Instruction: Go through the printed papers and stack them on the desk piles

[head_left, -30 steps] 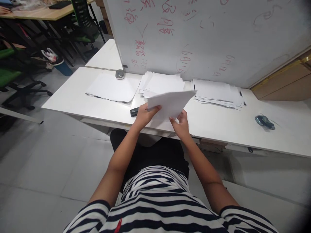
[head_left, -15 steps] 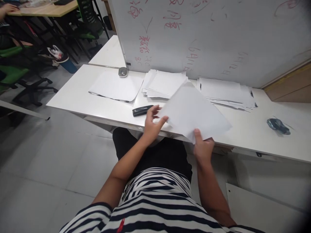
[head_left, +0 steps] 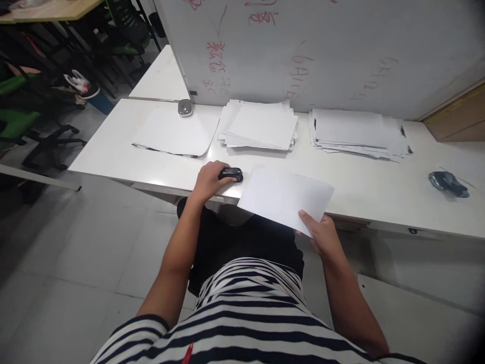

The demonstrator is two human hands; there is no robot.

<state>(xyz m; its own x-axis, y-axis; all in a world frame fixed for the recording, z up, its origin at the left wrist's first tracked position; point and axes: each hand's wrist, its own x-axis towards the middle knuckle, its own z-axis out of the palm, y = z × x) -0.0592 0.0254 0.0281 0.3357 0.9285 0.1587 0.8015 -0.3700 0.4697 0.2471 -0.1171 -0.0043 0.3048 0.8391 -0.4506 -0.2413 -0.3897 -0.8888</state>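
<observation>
My left hand (head_left: 210,181) is wrapped round a black stapler (head_left: 232,174) near the front edge of the white table. In my right hand (head_left: 320,231) is white paper (head_left: 286,194), pinched at its near right corner with the thumb on top. The paper is tilted over the table edge, its left side close to the stapler's front end. Whether it is one sheet or several I cannot tell. Behind the stapler and paper lies a stack of white paper (head_left: 261,124).
Another paper stack (head_left: 352,129) lies to the right, and more paper (head_left: 174,131) to the left beside a small grey-and-white device (head_left: 185,107). A dark bluish object (head_left: 449,184) sits far right. The whiteboard (head_left: 257,65) stands along the table's back.
My left hand has left the paper, moved left and closed round the stapler. The paper in my right hand has been lowered and turned away from the middle stack.
</observation>
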